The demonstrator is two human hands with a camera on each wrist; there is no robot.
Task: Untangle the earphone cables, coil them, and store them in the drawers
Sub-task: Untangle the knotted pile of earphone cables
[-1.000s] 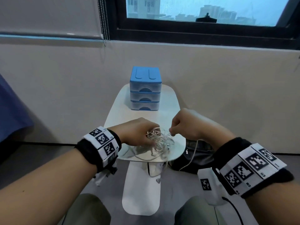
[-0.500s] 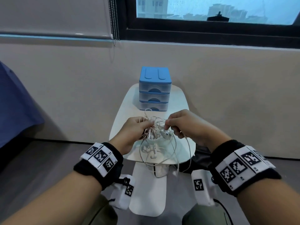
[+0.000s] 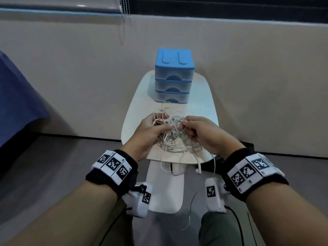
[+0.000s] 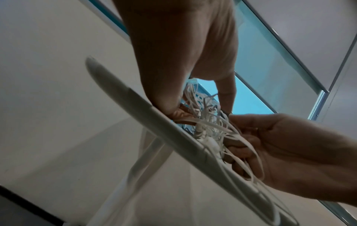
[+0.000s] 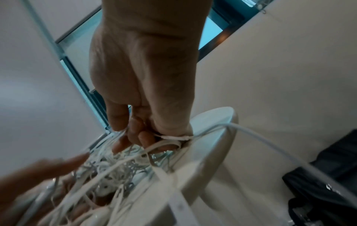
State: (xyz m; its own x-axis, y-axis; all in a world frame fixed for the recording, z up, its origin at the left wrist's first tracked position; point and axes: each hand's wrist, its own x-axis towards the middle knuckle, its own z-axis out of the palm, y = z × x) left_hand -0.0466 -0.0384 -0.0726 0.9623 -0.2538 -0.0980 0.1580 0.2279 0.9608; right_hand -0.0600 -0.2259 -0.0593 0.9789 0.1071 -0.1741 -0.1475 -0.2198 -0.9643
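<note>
A tangled bundle of white earphone cables (image 3: pixel 171 134) hangs between my two hands just above the near end of the small white table (image 3: pixel 204 103). My left hand (image 3: pixel 152 128) pinches the left side of the tangle (image 4: pixel 208 122), fingers curled into it. From the right, my right hand (image 3: pixel 198 132) pinches strands, and cables (image 5: pixel 170 138) loop round its curled fingers. Loose ends with an earbud (image 3: pixel 197 170) dangle over the table's front edge. The blue three-drawer unit (image 3: pixel 174 77) stands at the far end, all drawers closed.
A dark bag (image 3: pixel 218 160) lies on the floor right of the table, also visible as the bag (image 5: pixel 328 175) in the right wrist view. A blue cloth (image 3: pixel 16 100) is at the far left. A beige wall runs behind the table.
Both hands have lifted the tangle off the table and drawn close together on it. The head view has tilted down, so the window is out of sight.
</note>
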